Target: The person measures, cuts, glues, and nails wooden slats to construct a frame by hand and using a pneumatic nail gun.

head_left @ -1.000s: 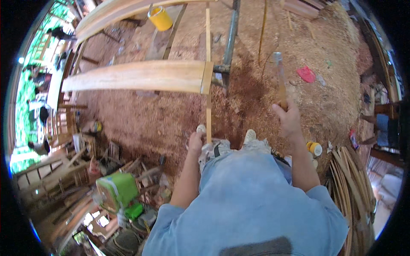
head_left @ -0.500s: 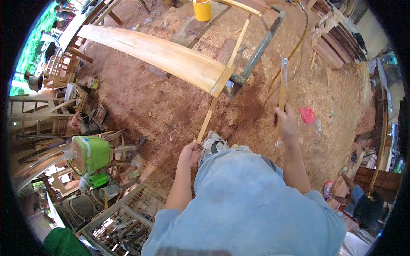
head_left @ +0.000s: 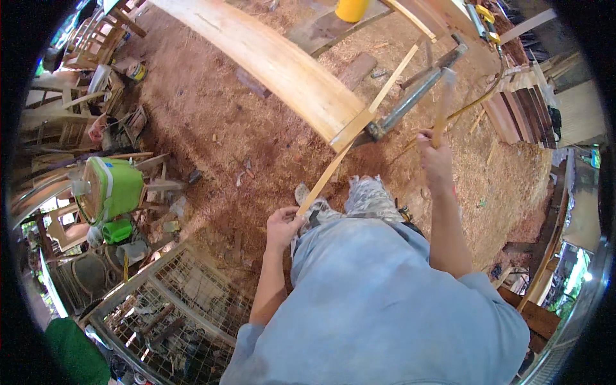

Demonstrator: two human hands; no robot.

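Note:
My left hand [head_left: 283, 227] pinches the near end of a thin, pale wooden strip [head_left: 324, 179] that runs up to the end of a long wooden board [head_left: 269, 56]. Beyond the board's end, another length of strip [head_left: 396, 76] continues in line; I cannot tell whether it is the same piece. Raised to the right, my right hand [head_left: 436, 160] is closed round a flat wooden-handled tool [head_left: 441, 112] with a pale, blurred tip whose kind is unclear. A grey metal bar clamp [head_left: 414, 96] sits beside the board's end corner.
Wood shavings cover the brown ground [head_left: 212, 141]. A yellow bucket [head_left: 351, 9] stands at the far side. Stacked boards [head_left: 521, 112] and a hose [head_left: 478, 106] lie right. At left are a green container [head_left: 114, 187] and a wire-mesh frame [head_left: 186, 301].
The view has shifted, bringing the board's end farther right. My right hand has risen with the tool, which now tilts more. My left hand still holds the strip.

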